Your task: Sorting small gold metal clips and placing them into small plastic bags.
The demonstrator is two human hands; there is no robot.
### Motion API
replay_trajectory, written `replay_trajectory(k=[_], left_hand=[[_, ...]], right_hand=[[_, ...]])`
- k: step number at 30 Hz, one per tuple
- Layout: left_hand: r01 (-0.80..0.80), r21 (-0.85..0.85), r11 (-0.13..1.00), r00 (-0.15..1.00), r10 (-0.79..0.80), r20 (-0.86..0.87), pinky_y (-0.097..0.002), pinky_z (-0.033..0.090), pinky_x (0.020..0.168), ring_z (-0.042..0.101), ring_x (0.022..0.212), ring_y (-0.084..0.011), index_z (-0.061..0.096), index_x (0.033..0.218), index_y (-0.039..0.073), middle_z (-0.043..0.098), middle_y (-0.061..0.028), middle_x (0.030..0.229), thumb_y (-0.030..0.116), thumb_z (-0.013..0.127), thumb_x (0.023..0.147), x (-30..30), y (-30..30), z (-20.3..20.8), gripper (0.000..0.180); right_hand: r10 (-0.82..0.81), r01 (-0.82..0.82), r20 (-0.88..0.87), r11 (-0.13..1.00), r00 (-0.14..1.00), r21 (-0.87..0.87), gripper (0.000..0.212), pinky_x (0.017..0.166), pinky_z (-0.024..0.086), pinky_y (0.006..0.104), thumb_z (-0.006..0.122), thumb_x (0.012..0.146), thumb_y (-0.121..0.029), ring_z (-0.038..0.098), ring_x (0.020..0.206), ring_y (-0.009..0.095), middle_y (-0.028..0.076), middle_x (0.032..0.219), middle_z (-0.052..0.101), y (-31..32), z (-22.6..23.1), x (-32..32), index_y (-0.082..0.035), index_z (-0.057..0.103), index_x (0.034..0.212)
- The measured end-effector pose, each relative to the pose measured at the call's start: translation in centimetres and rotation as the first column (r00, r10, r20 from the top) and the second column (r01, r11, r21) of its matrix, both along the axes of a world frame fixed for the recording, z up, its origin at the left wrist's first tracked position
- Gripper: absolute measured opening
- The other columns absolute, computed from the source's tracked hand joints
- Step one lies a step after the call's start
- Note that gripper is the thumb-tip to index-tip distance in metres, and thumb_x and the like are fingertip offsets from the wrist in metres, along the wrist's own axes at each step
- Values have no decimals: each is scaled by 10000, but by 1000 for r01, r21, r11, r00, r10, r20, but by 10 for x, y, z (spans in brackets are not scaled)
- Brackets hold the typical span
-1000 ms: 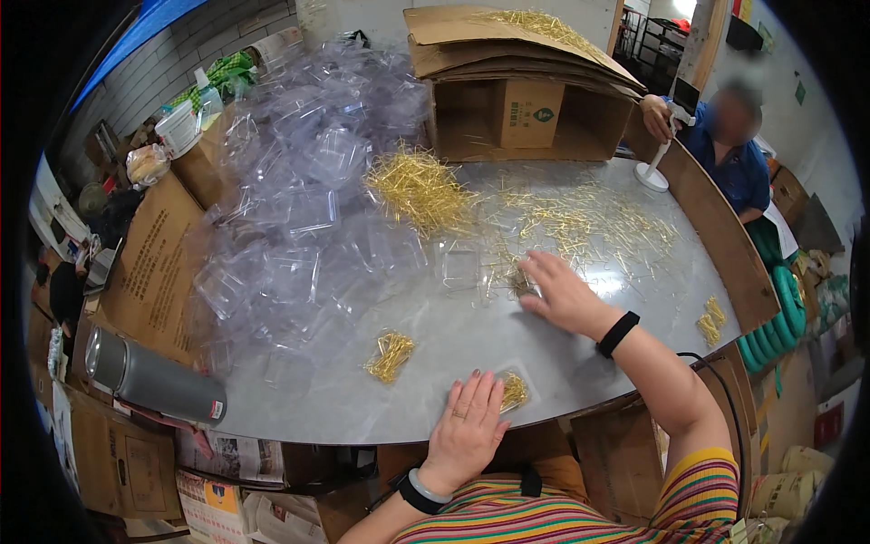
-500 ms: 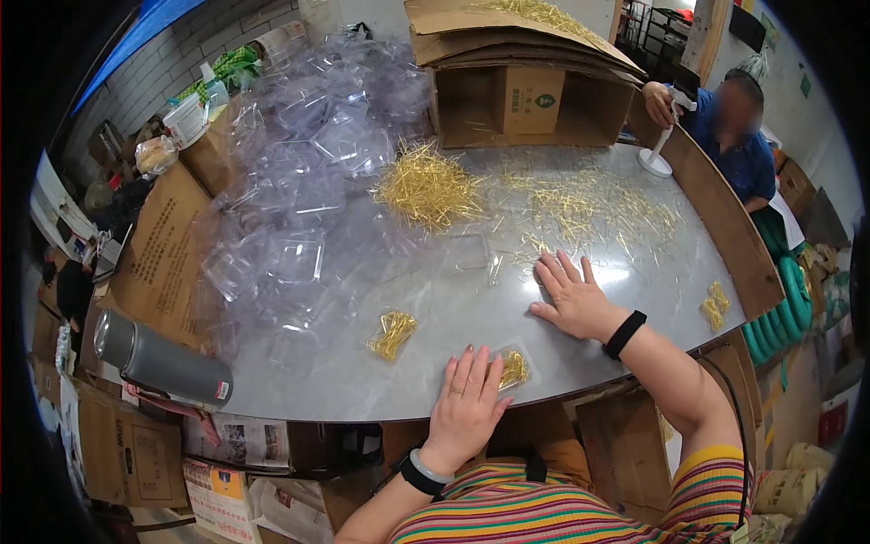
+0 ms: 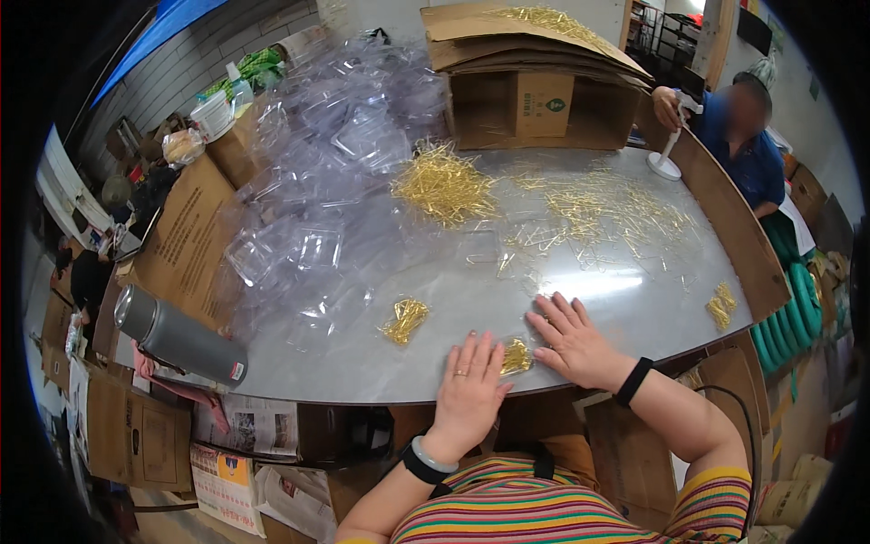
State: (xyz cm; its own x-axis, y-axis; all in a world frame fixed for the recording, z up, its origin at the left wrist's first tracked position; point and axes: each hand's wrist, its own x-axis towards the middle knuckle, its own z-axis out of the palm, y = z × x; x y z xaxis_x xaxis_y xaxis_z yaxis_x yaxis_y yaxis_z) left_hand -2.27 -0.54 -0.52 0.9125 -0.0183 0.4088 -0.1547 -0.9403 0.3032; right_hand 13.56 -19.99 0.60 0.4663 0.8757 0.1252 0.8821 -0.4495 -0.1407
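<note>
Between my two hands sits a small clear plastic box (image 3: 517, 356) with thin gold wire pieces in it, close to the table's front edge. My left hand (image 3: 469, 390) lies flat at its left side, fingers stretched out, the fingertips beside the box. From the right, my right hand (image 3: 578, 346) reaches the box's other side, open and palm down. Left of them is another small cluster of gold wire pieces (image 3: 404, 321). A heap of the same gold wire pieces (image 3: 441, 186) stands farther back, with loose gold pieces (image 3: 607, 213) scattered to its right.
Clear plastic boxes (image 3: 317, 181) pile up on the left of the grey table (image 3: 435, 272). A grey bottle (image 3: 181, 337) lies at the left front. Behind stands an open cardboard box (image 3: 594, 109). A third gold cluster (image 3: 721, 306) is at right. A co-worker (image 3: 739, 150) holds a white stand (image 3: 666, 163).
My right hand has come nearer, from the scattered gold pieces to the small box's right side. My left hand stays by the box. The whole view has shifted slightly.
</note>
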Motion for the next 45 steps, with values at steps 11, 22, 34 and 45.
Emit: replay_trajectory(k=[11, 22, 34, 45], left_hand=[[-189, 43, 981, 982, 190, -14, -560, 289, 1160, 355, 1389, -481, 398, 1484, 0, 400, -243, 1505, 236, 616, 969, 0, 40, -1, 607], [27, -100, 995, 987, -10, 163, -461, 431, 1014, 542, 1168, -380, 585, 1269, -8, 581, -180, 1252, 115, 708, 875, -21, 6, -5, 430], [-140, -25, 990, 967, 142, 210, -474, 403, 1040, 502, 1224, -393, 566, 1307, -24, 548, -196, 1299, 158, 718, 875, 0, 2, 11, 493], [-141, 6, 990, 990, 141, 7, -560, 278, 1169, 336, 1407, -474, 455, 1422, -52, 413, -237, 1493, 232, 675, 919, 1, 22, 1, 618]], right_hand=[[7, 5, -85, 989, 996, 146, 548, 1192, 250, 546, 558, 979, -447, 324, 1421, 455, 203, 1365, 457, -10, 0, -11, -71, 494, 1372], [39, 13, -183, 961, 982, 275, 382, 1117, 360, 515, 675, 924, -212, 429, 1294, 412, 193, 1251, 503, -6, -2, -4, -60, 554, 1253], [-67, 54, 64, 980, 996, 191, 518, 1189, 189, 609, 587, 963, -391, 330, 1446, 386, 143, 1484, 459, -9, -2, -13, -91, 540, 1382], [-61, 138, -157, 825, 986, 548, 502, 1181, 229, 572, 607, 900, -29, 435, 1382, 369, 140, 1288, 613, 71, -9, -82, -40, 499, 1390]])
